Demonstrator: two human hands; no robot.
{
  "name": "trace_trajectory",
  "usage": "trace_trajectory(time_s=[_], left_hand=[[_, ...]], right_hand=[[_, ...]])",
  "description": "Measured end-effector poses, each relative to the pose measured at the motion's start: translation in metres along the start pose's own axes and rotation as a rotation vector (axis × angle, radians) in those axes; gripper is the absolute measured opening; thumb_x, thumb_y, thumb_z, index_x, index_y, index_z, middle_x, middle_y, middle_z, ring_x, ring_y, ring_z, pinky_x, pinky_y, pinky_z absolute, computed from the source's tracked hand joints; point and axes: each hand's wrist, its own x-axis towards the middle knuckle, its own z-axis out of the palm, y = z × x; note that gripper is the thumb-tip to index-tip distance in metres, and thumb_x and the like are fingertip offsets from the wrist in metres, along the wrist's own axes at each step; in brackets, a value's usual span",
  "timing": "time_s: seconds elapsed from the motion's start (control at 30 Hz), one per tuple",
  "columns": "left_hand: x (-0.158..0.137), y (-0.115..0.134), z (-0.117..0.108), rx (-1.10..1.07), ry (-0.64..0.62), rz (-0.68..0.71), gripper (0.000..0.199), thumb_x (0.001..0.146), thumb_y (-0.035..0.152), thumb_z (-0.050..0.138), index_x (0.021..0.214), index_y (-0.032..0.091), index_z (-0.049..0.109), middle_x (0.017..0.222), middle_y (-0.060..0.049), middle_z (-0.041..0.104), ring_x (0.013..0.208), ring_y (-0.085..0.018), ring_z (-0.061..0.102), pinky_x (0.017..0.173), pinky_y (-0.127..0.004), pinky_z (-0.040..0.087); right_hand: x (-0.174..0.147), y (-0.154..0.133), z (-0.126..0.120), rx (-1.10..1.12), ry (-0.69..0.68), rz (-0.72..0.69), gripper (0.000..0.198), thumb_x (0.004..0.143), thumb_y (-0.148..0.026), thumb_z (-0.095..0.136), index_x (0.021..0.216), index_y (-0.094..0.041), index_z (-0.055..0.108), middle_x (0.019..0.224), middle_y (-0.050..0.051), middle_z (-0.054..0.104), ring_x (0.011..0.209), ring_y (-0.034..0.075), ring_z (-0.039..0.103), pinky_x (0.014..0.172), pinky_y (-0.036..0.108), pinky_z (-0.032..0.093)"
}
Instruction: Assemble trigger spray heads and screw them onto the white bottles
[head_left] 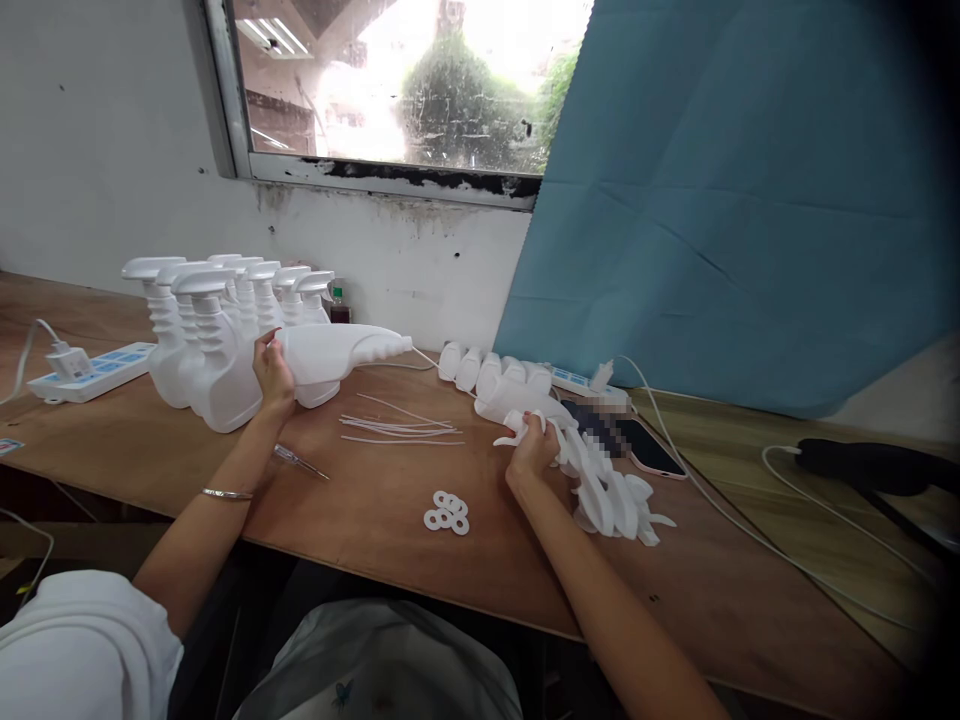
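My left hand (274, 372) is closed around the base end of a white plastic bottle (330, 352), held on its side above the table with its open neck pointing right. My right hand (534, 448) is closed on a white trigger spray head (513, 424) at the left edge of a pile of spray heads (611, 500); its fingers partly hide it. Behind that hand several more white bottles (491, 375) lie in a row. Between my hands are thin white tubes (397, 430), and nearer me a small cluster of white ring washers (448, 510).
Several bottles with spray heads fitted (217, 350) stand upright at the left. A screwdriver (301, 462) lies near my left forearm. Power strips (101, 370) sit at both sides, with cables. A phone (652, 447) lies behind the pile. A blue cloth (712, 200) hangs behind.
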Motion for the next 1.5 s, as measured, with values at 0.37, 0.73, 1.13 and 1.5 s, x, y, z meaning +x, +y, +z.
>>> trace_trajectory(time_s=[0.37,0.73,1.13,1.5], left_hand=[[-0.04,0.007,0.028,-0.037,-0.271,-0.091,0.035,0.075,0.037,0.046,0.098,0.016,0.06,0.071,-0.001,0.057,0.06,-0.014,0.051,0.052,-0.022,0.04],[-0.048,-0.005,0.033,-0.065,-0.318,-0.169,0.037,0.075,0.037,0.044,0.101,0.016,0.059,0.078,-0.003,0.06,0.065,-0.015,0.053,0.055,-0.023,0.041],[-0.05,0.0,0.032,-0.123,-0.336,-0.211,0.039,0.072,0.04,0.048,0.1,0.015,0.059,0.076,-0.002,0.058,0.062,-0.014,0.051,0.054,-0.022,0.039],[-0.048,0.0,0.032,-0.156,-0.321,-0.227,0.039,0.071,0.039,0.048,0.099,0.015,0.061,0.074,-0.002,0.059,0.063,-0.014,0.05,0.054,-0.022,0.038]], right_hand=[[-0.019,0.004,0.004,-0.026,-0.406,0.014,0.021,0.062,-0.03,0.059,0.079,-0.018,0.058,0.069,-0.003,0.057,0.065,0.014,0.053,0.058,0.024,0.044],[-0.036,-0.002,0.0,-0.066,-0.729,-0.056,0.032,0.051,-0.016,0.069,0.082,-0.019,0.059,0.076,-0.004,0.057,0.069,0.013,0.049,0.061,0.022,0.04],[-0.034,0.002,0.002,-0.194,-0.86,0.073,0.033,0.065,-0.046,0.064,0.081,-0.018,0.054,0.063,-0.003,0.054,0.053,0.012,0.052,0.047,0.023,0.041],[-0.03,-0.001,0.0,-0.2,-0.818,0.041,0.049,0.055,-0.039,0.072,0.095,-0.02,0.052,0.076,-0.003,0.05,0.065,0.012,0.049,0.054,0.023,0.042]])
